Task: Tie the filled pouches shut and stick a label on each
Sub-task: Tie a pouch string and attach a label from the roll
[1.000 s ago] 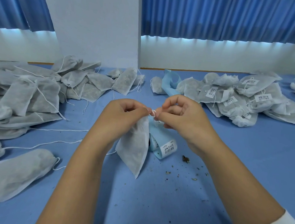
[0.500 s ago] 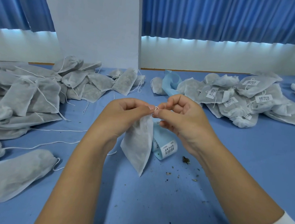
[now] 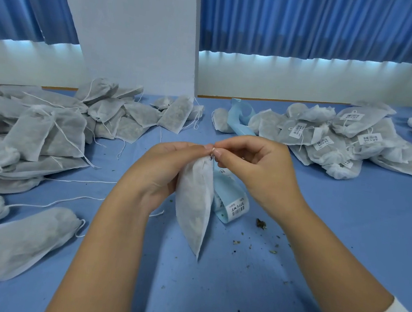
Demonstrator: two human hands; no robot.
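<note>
The left hand (image 3: 165, 169) grips the hanging pouch (image 3: 194, 203) at its neck. The right hand (image 3: 255, 166) pinches its drawstring (image 3: 213, 152) there.

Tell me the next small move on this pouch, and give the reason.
Probably draw the tie snug with the right hand while the left hand holds the pouch by its neck. Both hands pinch at its gathered mouth, so tying looks unfinished; the knot is too small to see. No label shows on it; the label roll lies just behind.

Blue table (image 3: 346, 223): pouches (image 3: 35, 136), label roll (image 3: 232, 205), perhaps crumbs (image 3: 261, 223)
</note>
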